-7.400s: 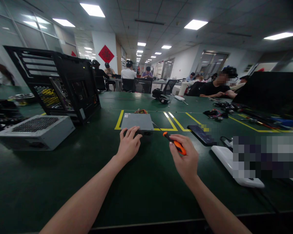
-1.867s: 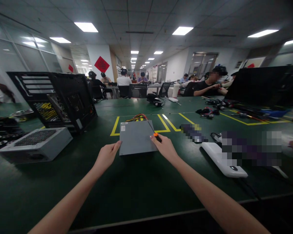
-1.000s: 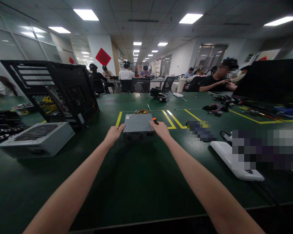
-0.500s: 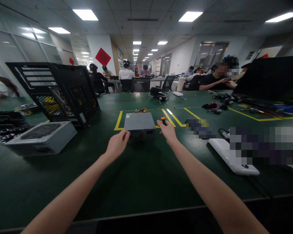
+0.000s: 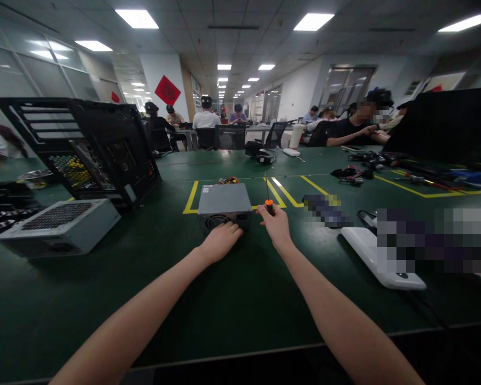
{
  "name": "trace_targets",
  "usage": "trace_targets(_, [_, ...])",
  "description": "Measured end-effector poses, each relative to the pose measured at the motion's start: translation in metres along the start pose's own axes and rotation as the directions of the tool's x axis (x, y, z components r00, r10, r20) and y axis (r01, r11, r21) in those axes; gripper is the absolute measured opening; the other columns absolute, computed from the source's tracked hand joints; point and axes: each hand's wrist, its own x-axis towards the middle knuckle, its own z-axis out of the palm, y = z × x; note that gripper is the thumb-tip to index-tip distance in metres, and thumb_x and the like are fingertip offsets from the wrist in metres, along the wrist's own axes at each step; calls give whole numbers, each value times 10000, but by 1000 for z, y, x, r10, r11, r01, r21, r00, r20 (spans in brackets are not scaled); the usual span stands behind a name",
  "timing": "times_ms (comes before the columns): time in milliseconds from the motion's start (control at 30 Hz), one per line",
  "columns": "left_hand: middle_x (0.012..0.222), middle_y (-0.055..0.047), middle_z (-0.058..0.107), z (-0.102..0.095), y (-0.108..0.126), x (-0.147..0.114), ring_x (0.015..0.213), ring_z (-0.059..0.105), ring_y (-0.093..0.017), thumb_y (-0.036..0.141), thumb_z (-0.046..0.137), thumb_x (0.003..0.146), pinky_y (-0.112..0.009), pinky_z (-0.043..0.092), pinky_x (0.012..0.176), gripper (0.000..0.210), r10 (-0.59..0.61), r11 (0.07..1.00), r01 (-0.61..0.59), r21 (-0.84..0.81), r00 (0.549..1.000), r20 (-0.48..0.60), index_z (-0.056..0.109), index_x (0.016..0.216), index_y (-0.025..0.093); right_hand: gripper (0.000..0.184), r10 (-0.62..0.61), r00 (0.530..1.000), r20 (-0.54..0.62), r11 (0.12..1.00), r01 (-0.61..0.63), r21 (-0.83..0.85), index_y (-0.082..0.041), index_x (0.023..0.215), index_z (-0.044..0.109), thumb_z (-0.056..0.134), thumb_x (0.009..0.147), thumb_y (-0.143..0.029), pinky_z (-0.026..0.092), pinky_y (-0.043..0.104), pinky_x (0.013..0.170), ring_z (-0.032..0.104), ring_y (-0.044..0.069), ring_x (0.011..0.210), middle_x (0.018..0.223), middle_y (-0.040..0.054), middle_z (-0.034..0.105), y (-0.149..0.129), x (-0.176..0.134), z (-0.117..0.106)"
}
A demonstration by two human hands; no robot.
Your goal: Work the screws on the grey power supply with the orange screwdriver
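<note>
A grey computer power supply (image 5: 224, 198) sits on the green table (image 5: 224, 315), its round fan grille turned toward me and coloured wires behind it. Across the lower front of that box lies my left hand (image 5: 223, 240), palm down with its fingers stretched to the right; the fingertips are partly hidden. My right hand (image 5: 276, 222) is closed around a screwdriver (image 5: 269, 204) with an orange and black handle, just right of the box. The screwdriver's thin shaft points up and away from me.
At left stand an open black computer case (image 5: 92, 149) and a second power supply (image 5: 60, 224). Yellow tape (image 5: 190, 198) marks the table. A white device (image 5: 380, 256) with a cable lies at right, cables (image 5: 353, 174) farther back. A person (image 5: 353, 128) sits across the table.
My left hand has moved right, from the box's left front corner to its lower front, and its fingers have extended. The screwdriver's shaft now shows upright; my right hand has barely shifted.
</note>
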Motion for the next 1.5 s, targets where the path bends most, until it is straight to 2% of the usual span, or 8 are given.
trace_targets(167, [1028,-43,595,-25,-11,-12,948,534,-162,234,348,902,-298,431,821,261,-109,961,68,-268,984,-141,548,1066,199,285,8,1000,-2,999,-8,50,-186,809,533,570,670,-432,473,253,538,549,138,674,772,0,555,-3,0,2])
trace_targets(267, [989,-35,597,-43,-17,-26,912,547,-157,254,366,896,-294,435,790,257,-317,886,180,-427,908,-274,561,1056,204,312,19,999,-36,996,-15,91,-199,932,455,552,689,-368,484,252,519,537,124,663,849,5,507,-9,-3,2])
trace_targets(333, [962,-32,599,-47,-17,-36,873,555,-158,255,394,882,-292,441,752,245,-417,840,253,-479,866,-274,576,1038,205,294,8,998,-56,994,-2,112,-200,974,420,509,721,-317,485,249,516,531,115,656,880,13,486,-15,-6,2])
trace_targets(400, [962,-32,597,-43,-14,-45,865,555,-163,239,429,862,-293,442,736,226,-454,817,306,-489,863,-219,597,1008,205,268,-13,997,-70,993,21,118,-200,985,427,491,742,-296,477,246,520,519,102,628,887,13,482,-20,-9,2])
trace_targets(633, [965,-48,572,-2,0,-44,908,512,-174,182,430,856,-317,428,807,254,-277,883,223,-414,958,-73,625,1019,199,292,-216,972,-98,965,227,132,-206,1046,477,516,781,-323,460,257,558,548,118,669,903,34,561,-30,-20,3])
trace_targets(867, [1028,-61,546,3,-3,-44,918,473,-183,160,393,869,-326,423,797,300,-169,928,131,-348,982,-80,613,1064,219,226,-283,945,-162,935,309,171,-205,931,513,589,745,-307,477,280,657,568,124,740,846,11,574,-37,-24,2])
trace_targets(1200, [949,-50,575,0,-3,-45,875,487,-190,263,457,859,-314,421,751,218,-222,941,203,-269,974,-41,646,947,200,184,-283,946,-158,912,317,259,-188,826,566,614,735,-341,422,213,482,533,82,532,637,-35,550,-58,-39,3])
trace_targets(1500, [984,-44,571,-5,0,-49,903,514,-186,235,435,854,-307,428,743,196,-302,898,283,-337,953,-2,605,943,194,165,-319,935,-154,915,346,207,-186,801,558,608,743,-332,396,213,475,511,75,534,653,-31,533,-59,-42,3])
